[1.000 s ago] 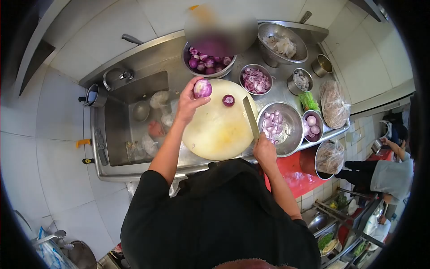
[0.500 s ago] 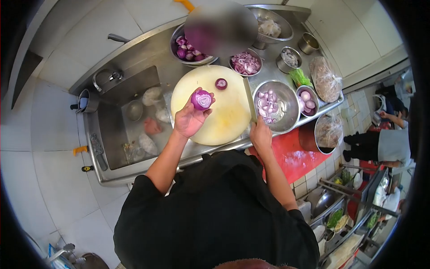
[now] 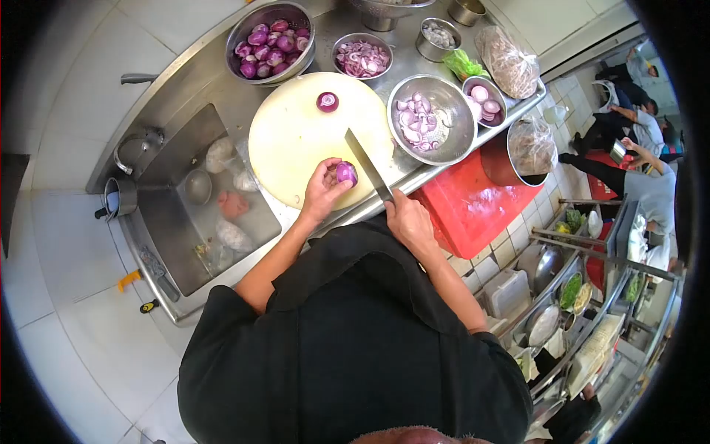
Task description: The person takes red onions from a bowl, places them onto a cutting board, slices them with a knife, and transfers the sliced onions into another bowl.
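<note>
My left hand (image 3: 325,189) has its fingers closed round a peeled red onion (image 3: 346,173), over the near part of the round cutting board (image 3: 288,129). In my right hand (image 3: 409,222) is the handle of a knife (image 3: 370,166), whose blade points up and left across the board, just right of the onion. The blade looks apart from the onion. Another cut red onion piece (image 3: 328,102) lies on the far part of the board. To the right stands a steel bowl (image 3: 464,140) with onion pieces (image 3: 417,122) inside.
Behind the board are a bowl of whole red onions (image 3: 271,50) and a bowl of sliced onion (image 3: 362,58). A sink (image 3: 177,244) with bags lies left. Right are a small bowl of onions (image 3: 486,102), bagged food (image 3: 506,63), a pot (image 3: 497,159) and a red surface (image 3: 462,211). People stand far right.
My left hand has lowered the onion toward the board's near edge. The knife has swung from beside the steel bowl to over the board. The camera view has shifted.
</note>
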The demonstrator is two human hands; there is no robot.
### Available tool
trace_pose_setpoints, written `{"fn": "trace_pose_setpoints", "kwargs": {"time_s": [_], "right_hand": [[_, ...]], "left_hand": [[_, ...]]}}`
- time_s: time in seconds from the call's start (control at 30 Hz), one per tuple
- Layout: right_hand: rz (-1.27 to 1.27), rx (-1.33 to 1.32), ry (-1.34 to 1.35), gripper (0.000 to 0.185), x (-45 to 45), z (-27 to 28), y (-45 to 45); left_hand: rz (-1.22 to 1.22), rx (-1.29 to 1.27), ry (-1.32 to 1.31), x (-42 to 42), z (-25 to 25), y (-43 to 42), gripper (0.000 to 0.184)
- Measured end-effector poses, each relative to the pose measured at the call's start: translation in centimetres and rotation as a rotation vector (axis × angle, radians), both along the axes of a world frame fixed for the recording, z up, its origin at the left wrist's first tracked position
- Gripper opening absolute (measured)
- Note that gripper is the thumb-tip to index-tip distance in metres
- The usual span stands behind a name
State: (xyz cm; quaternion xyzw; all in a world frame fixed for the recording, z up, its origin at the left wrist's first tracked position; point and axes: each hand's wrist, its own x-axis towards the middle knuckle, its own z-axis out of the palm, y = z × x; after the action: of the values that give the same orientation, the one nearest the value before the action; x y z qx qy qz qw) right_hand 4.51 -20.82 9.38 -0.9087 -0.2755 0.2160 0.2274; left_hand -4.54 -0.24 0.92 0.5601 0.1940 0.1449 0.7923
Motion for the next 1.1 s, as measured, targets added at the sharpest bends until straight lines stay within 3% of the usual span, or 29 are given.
{"fn": "trace_pose_setpoints", "kwargs": {"time_s": [0.07, 0.17, 0.27, 0.37, 0.57, 0.77, 0.87, 1.1], "right_hand": [[0.004, 0.024, 0.027, 0.023, -0.4, 0.7, 0.2], [0.047, 0.006, 0.029, 0.023, -0.7, 0.4, 0.5], [0.098, 0.021, -0.002, 0.022, -0.9, 0.5, 0.8], [0.111, 0.055, -0.023, 0.018, -1.1, 0.1, 1.0], [0.133, 0.06, -0.08, 0.012, -1.3, -0.7, 1.0], [0.157, 0.021, -0.059, 0.014, -1.6, -0.8, 0.8], [0.176, 0.064, -0.094, 0.014, -1.9, 0.3, 0.4], [0.196, -0.036, -0.08, 0.016, -2.6, 2.5, -0.7]], "left_hand": [[0.062, 0.132, 0.028, -0.1, 0.0, -0.1, 0.055], [0.028, 0.528, 0.22, -0.3, 0.0, 0.6, 0.047], [0.071, 0.567, 0.267, -0.1, 0.3, 0.5, 0.042], [0.165, 0.703, 0.083, -0.5, -0.7, 0.6, 0.041], [0.175, 0.66, -0.003, -0.1, -0.7, 0.3, 0.033], [0.115, 0.857, 0.001, 0.0, -1.3, 1.2, 0.028], [0.131, 0.713, 0.0, 0.3, -2.9, 1.7, 0.03], [0.072, 0.817, 0.045, 0.6, -1.5, 1.5, 0.034]]}}
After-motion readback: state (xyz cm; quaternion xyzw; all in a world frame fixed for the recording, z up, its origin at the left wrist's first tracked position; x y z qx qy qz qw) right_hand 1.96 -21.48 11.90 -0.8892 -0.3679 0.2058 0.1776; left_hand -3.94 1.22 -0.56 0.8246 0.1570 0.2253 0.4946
